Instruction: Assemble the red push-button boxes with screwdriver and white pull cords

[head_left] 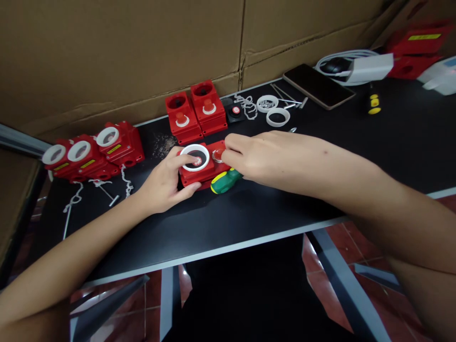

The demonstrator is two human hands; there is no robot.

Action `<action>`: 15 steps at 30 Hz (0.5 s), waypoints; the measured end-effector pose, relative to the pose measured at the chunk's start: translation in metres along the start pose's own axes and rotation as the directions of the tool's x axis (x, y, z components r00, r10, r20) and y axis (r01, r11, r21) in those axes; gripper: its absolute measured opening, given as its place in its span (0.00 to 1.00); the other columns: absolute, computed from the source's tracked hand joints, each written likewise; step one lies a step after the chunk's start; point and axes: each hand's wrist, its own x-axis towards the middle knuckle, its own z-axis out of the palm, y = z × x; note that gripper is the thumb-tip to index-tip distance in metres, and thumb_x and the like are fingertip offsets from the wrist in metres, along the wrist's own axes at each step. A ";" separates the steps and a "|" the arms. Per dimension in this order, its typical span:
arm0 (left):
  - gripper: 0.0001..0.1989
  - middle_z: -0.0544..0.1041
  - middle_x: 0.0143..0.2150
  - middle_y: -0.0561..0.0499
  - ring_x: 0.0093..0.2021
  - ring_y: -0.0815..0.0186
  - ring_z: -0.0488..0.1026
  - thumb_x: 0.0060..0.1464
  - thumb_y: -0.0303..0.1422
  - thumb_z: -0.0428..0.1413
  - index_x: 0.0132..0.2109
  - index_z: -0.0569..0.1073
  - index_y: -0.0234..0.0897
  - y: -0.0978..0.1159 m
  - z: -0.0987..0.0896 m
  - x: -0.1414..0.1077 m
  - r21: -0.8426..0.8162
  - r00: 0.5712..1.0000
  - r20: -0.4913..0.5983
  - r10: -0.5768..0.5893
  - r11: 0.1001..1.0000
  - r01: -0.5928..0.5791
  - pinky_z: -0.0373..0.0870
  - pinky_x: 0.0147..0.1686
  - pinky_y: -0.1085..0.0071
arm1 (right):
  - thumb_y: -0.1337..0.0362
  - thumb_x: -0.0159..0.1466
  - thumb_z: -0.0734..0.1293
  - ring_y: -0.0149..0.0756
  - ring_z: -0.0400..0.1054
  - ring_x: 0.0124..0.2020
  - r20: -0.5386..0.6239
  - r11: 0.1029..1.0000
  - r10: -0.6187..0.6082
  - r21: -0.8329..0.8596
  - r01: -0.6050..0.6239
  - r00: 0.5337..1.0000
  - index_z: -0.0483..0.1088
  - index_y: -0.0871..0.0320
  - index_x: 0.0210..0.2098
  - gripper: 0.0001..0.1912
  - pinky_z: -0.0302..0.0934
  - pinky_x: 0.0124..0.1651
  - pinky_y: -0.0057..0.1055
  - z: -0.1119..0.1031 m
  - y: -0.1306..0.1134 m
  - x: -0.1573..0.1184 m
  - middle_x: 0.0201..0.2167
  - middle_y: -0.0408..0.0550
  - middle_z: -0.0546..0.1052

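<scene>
My left hand [166, 183] grips the left end of a red alarm box [195, 176]. Its index finger reaches into the white ring [183, 152] onto a round button with a red and white face, and its thumb presses the box's front side. My right hand [249, 154] is closed, with thumb and index finger pinched at the box's right end beside a translucent red dome [218, 155]. What the fingertips pinch is hidden. A screwdriver with a green and yellow handle [224, 181] sticks out beneath the right hand, tucked in its curled fingers.
Behind stand two red boxes [210, 118] without rings and a black button unit [235, 112]. Several red boxes with white rings [123, 145] stand left, with white cords and small metal rods. Loose rings [278, 117], a phone [317, 87], a white charger [372, 68] and another screwdriver [374, 102] lie right.
</scene>
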 end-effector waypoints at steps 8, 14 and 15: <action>0.25 0.78 0.69 0.40 0.64 0.47 0.82 0.80 0.46 0.65 0.75 0.68 0.50 0.001 -0.001 -0.001 0.009 1.000 -0.004 0.020 1.000 -0.020 0.83 0.64 0.49 | 0.79 0.81 0.63 0.28 0.65 0.26 -0.064 0.999 -0.021 -0.034 0.019 0.998 0.76 0.64 0.48 0.11 0.45 0.31 0.34 0.007 0.002 0.000 0.43 0.51 0.79; 0.27 0.78 0.69 0.40 0.63 0.47 0.83 0.78 0.40 0.67 0.76 0.68 0.51 0.006 -0.004 0.001 0.031 0.999 0.005 0.046 0.998 -0.046 0.84 0.63 0.51 | 0.77 0.83 0.62 0.32 0.70 0.29 -0.022 0.999 -0.020 -0.038 0.020 1.000 0.77 0.65 0.51 0.11 0.45 0.31 0.35 0.006 0.000 0.005 0.45 0.55 0.81; 0.27 0.78 0.68 0.40 0.63 0.47 0.83 0.78 0.40 0.67 0.75 0.69 0.51 0.007 -0.005 0.001 0.041 0.999 0.005 0.047 0.998 -0.047 0.84 0.62 0.51 | 0.77 0.82 0.62 0.32 0.69 0.29 -0.017 0.999 -0.027 -0.046 0.026 1.000 0.78 0.65 0.51 0.12 0.45 0.31 0.35 0.006 0.000 0.007 0.45 0.55 0.81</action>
